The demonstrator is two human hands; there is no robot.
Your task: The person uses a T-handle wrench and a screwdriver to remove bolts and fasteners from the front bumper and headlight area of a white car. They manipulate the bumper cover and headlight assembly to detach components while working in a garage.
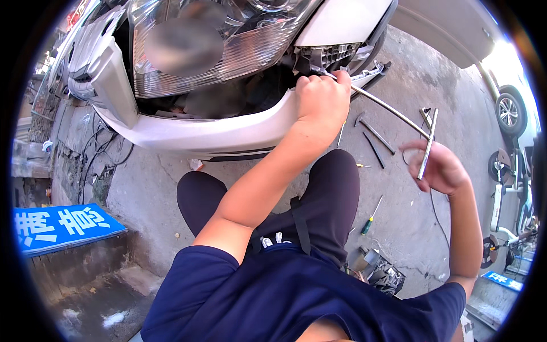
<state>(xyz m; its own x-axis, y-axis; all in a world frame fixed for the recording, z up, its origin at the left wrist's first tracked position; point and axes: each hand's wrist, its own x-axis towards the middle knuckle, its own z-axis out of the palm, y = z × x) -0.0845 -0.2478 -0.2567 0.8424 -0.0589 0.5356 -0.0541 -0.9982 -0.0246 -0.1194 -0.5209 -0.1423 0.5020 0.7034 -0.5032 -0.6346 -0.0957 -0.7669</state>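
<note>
A long T-handle socket wrench (393,113) slants from the car's front corner toward my right side. My left hand (322,100) is closed around its far end, close to the black plastic bracket (330,56) under the white fender. At the crossbar, my right hand (443,171) has its fingers apart and slightly blurred, with the bar passing in front of the palm. The wrench's tip at the bracket is partly hidden by my left hand. Below the large clear headlight (245,62) the white bumper (216,135) stands away from the body, leaving a dark gap.
On the concrete lie a bent metal wrench (377,137), a dark bar (374,150) and a green-handled screwdriver (367,225). A metal-and-black part (386,275) sits by my right hip. A blue sign (68,227) is at left; a scooter (498,205) and another car's wheel (510,112) are at right.
</note>
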